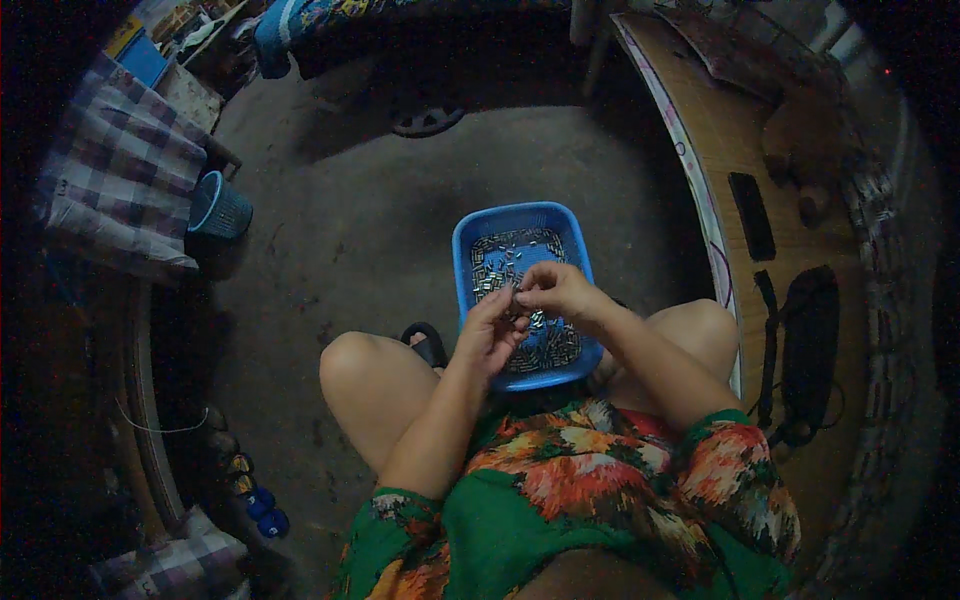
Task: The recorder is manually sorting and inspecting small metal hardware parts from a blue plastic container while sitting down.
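A blue plastic basket (462, 262) stands on the floor between my bent legs. Many small, shiny metal pieces (490, 285), short and tube-like, lie scattered and heaped in it. Over the middle of the basket my two hands meet. My left hand (490, 335) is turned partly palm up, its fingers curled in. Thumb and forefinger of my right hand (558, 292) pinch together against the left fingertips. A small greyish metal piece (517, 298) shows between the fingertips, mostly covered by them, so its exact shape cannot be made out.
To the right runs a low wooden bench (715, 130) with a flat black object (752, 215) and a dark bag (810, 340) on it. A blue-green waste basket (222, 205) and checked cloth (125, 165) are at left. A black sandal (430, 345) is by my left knee.
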Demonstrator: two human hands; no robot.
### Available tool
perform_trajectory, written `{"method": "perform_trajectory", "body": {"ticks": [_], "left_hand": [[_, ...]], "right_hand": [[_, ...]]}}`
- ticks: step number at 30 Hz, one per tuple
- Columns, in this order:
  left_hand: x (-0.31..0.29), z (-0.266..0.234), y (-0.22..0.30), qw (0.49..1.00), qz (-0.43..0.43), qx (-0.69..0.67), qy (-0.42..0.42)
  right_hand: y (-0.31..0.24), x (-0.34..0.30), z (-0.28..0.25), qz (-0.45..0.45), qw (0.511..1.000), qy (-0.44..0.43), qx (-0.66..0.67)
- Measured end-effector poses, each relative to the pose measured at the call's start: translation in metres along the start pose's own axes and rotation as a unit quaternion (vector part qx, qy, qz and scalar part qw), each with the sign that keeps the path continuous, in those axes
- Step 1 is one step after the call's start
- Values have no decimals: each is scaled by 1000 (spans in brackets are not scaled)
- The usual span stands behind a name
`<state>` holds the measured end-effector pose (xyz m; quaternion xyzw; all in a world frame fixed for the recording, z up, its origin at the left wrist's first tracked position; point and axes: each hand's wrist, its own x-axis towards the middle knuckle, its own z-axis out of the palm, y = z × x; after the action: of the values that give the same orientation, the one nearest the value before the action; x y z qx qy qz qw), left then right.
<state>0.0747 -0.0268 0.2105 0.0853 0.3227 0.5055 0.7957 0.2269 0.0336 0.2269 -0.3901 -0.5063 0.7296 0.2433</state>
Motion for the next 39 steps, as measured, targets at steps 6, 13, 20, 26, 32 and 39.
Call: {"method": "perform_trajectory", "body": {"ticks": [6, 13, 20, 26, 32, 39], "left_hand": [[2, -5, 1, 999, -20, -24, -35], [1, -3, 3, 996, -23, -53, 62], [-2, 2, 6, 997, -20, -36, 69], [1, -3, 4, 995, -31, -31, 93], [1, -4, 4, 994, -26, -23, 104], [4, -8, 0, 995, -19, -19, 92]], "right_hand": [[-8, -1, -2, 104, 994, -25, 15], [-7, 0, -6, 69, 982, 102, 141], [-12, -2, -4, 109, 993, 36, 18], [9, 5, -3, 104, 994, 39, 11], [-3, -1, -2, 98, 989, 31, 109], [-5, 0, -5, 104, 984, 4, 146]]}}
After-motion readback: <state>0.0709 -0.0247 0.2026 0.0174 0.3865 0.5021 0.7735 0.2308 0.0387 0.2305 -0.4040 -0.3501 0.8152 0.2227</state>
